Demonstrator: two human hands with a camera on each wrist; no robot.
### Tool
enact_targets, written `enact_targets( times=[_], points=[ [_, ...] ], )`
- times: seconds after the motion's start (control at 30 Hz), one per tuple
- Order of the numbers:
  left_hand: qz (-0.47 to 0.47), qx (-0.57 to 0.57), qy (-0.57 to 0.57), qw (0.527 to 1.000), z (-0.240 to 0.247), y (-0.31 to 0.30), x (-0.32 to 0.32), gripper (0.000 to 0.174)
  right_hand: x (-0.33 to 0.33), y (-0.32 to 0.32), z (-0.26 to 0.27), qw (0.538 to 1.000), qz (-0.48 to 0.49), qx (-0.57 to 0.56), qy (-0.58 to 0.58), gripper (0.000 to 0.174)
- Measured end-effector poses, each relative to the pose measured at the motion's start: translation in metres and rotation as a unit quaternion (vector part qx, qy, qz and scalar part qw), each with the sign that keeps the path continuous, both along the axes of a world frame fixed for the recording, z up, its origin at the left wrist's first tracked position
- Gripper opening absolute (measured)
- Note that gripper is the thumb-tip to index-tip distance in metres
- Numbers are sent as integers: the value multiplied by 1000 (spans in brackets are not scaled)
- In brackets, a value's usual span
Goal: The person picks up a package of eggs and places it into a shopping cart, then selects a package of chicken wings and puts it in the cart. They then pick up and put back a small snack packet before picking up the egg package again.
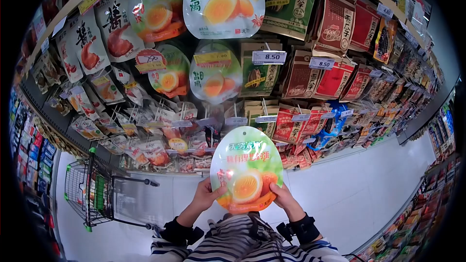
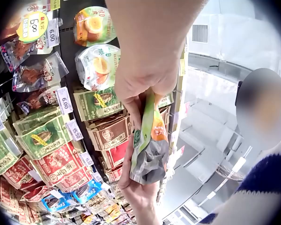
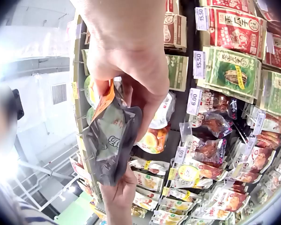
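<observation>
An egg-shaped green and orange packet [image 1: 247, 165] with pictured eggs is held upright in front of the striped shirt, its printed front toward the head camera. The left hand [image 1: 208, 196] pinches its lower left edge, and the right hand [image 1: 285, 197] pinches its lower right edge, thumbs on the front. In the left wrist view the packet [image 2: 151, 150] shows from its side, with the left hand [image 2: 147, 77] gripping one edge. The right wrist view shows the packet's dark grey back [image 3: 113, 140] and the right hand [image 3: 131, 70] gripping it, fingers partly behind it.
Hanging racks of snack packets [image 1: 291, 7] with price tags [image 1: 269, 57] stretch across the front. A wire shopping cart [image 1: 90, 191] stands at the left on the pale floor [image 1: 335, 184]. More stocked shelves line the far left and lower right [image 1: 412, 218].
</observation>
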State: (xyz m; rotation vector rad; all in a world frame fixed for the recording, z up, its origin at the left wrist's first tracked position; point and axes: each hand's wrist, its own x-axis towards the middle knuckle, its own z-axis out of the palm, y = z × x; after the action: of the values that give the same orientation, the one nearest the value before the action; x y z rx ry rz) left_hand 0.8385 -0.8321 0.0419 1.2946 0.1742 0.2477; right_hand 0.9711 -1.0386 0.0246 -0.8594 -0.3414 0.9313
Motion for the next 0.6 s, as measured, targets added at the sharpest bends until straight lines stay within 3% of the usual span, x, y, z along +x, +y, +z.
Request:
enact_targets(
  times=[0.13,0.23,0.37,0.6],
  points=[
    [30,13,29,999,7,-5,10,26,21,-5,8,995,51,-21,-80,52],
    [54,16,39,998,11,-9,16,24,28,-5,15,997,44,-17,-68,51],
    [64,-132,12,989,24,-18,21,26,35,-13,22,996,74,-7,-41,51],
    [40,-112,8,993,25,-23,22,31,46,-20,22,991,101,-1,-89,53]
  ],
)
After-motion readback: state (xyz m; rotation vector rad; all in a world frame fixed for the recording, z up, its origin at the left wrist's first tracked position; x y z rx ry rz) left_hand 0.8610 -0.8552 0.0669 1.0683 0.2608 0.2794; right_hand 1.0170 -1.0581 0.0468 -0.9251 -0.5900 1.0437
